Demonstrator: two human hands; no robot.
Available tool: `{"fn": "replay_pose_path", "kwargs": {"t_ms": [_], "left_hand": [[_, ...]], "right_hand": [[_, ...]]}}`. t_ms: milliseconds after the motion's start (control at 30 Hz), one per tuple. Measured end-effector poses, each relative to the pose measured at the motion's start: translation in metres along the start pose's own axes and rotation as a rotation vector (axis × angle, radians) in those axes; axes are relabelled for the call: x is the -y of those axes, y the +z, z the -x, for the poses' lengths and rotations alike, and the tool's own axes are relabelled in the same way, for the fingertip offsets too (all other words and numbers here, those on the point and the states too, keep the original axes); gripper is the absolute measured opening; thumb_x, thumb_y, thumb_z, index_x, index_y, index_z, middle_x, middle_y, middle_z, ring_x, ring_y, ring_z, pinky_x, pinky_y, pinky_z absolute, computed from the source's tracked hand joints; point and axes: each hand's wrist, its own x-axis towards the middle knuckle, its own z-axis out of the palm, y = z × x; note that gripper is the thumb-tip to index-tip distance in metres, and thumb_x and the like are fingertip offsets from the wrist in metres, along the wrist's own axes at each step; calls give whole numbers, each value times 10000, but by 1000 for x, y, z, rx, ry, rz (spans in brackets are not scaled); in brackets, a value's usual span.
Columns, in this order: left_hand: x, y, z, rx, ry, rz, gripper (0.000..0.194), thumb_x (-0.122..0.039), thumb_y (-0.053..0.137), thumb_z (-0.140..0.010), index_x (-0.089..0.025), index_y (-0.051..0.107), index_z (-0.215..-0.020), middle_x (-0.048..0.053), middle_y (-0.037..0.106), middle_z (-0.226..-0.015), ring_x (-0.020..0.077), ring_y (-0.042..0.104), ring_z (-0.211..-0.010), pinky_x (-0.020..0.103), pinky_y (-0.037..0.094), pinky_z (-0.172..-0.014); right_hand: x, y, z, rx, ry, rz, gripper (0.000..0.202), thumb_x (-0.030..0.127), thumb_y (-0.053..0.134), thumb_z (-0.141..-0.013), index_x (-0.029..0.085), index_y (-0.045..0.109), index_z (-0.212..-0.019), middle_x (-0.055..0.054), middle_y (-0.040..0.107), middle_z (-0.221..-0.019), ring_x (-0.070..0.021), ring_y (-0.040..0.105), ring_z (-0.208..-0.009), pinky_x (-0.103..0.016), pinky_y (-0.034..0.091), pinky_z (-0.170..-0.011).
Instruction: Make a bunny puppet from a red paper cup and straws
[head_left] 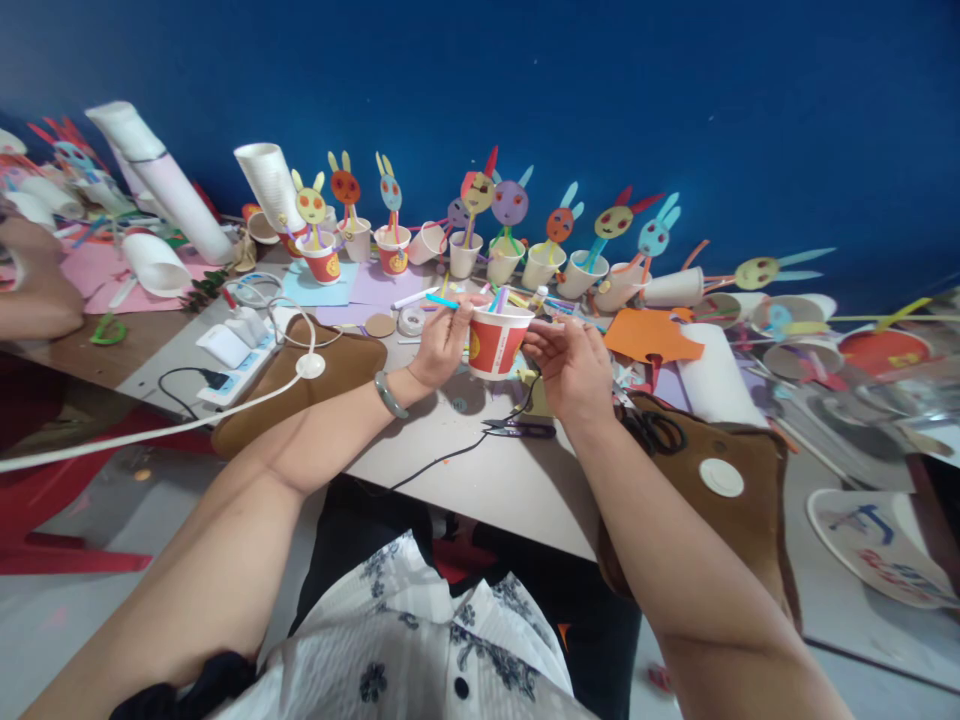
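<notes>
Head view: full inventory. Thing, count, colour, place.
Held cup: 1, red and white, centre
Stick: 1, blue, left of held cup
Rabbit-faced figures: about ten, multicoloured, back row
Standing cup stack: 1, white, back left
Loose cups: several, mostly white, both sides
Power strip: 1, white, left
Tape roll: 1, whitish, mid-table
Pads: 2, brown, left and right
Snips: 1, dark, table front
Scissors: 1, black-handled, right
Large paper piece: 1, orange, right
Stool: 1, red, lower left
Table: 1, pale, beneath
Wall: 1, blue, back
Other person's arm: 1, bare, left edge
Left hand: 1, bare, gripping held cup
Right hand: 1, bare, beside held cup, contact unclear
</notes>
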Motion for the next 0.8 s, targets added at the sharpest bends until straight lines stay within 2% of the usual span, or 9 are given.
{"fn": "replay_pose_path", "kwargs": {"t_ms": [67, 167, 267, 400, 533, 600, 700, 800], "left_hand": [[0, -1, -1, -4, 3, 7, 653, -689, 324, -1119, -206, 763, -1130, 166, 794, -1164, 273, 742, -1168, 464, 589, -1096], [1, -2, -2, -10, 10, 2, 658, -702, 306, -1113, -214, 746, -1142, 171, 787, -1182, 290, 729, -1212, 495, 579, -1128], [1, -1, -1, 3, 29, -27, 648, -704, 299, -1108, -227, 735, -1153, 173, 784, -1176, 308, 714, -1259, 534, 559, -1166], [0, 2, 3, 34, 61, -48, 624, -673, 288, -1119, -230, 722, -1185, 175, 769, -1231, 310, 690, -1320, 545, 541, -1203], [2, -2, 5, 162, 148, 15, 594, -685, 378, -1102, -230, 622, -1395, 174, 695, -1421, 311, 644, -1411, 542, 515, -1240], [4, -4, 5, 229, 159, 130, 684, -755, 464, -1050, -262, 525, -1520, 173, 619, -1538, 328, 592, -1482, 552, 491, -1266], [3, -5, 3, 356, 56, 302, 837, -836, 633, -922, -332, 482, -1573, 144, 510, -1663, 356, 488, -1587, 546, 472, -1290], [-5, -5, 1, 453, -161, 402, 893, -770, 807, -825, -307, 537, -1540, 148, 515, -1662, 366, 487, -1590, 521, 522, -1246]], "right_hand": [[0, 2, 3, 2, -23, 40, 524, 659, 908, -792, 288, 567, -937, 43, 823, -874, -139, 796, -773, -249, 672, -706], [-2, 4, 8, 37, -66, 114, 593, 654, 972, -699, 299, 588, -979, 33, 824, -933, -161, 804, -856, -283, 679, -767], [-5, 3, 12, 149, -73, 220, 683, 592, 1040, -605, 304, 626, -1066, -3, 822, -1016, -217, 804, -969, -360, 685, -856], [-9, 1, 13, 298, -71, 359, 721, 549, 1061, -564, 286, 664, -1105, -59, 813, -1138, -302, 787, -1091, -489, 658, -994], [-10, 0, 13, 336, -112, 448, 691, 551, 1046, -573, 258, 703, -1097, -88, 811, -1170, -332, 772, -1121, -528, 626, -1053], [-8, 2, 13, 301, -166, 464, 702, 556, 1036, -590, 254, 708, -1133, -113, 791, -1266, -343, 754, -1189, -530, 607, -1088], [-4, 4, 14, 247, -284, 481, 733, 557, 1031, -612, 259, 710, -1201, -122, 781, -1278, -353, 715, -1286, -545, 548, -1182], [1, 4, 15, 195, -408, 471, 717, 549, 1031, -630, 288, 714, -1218, -94, 784, -1211, -347, 678, -1350, -558, 475, -1265]]}}
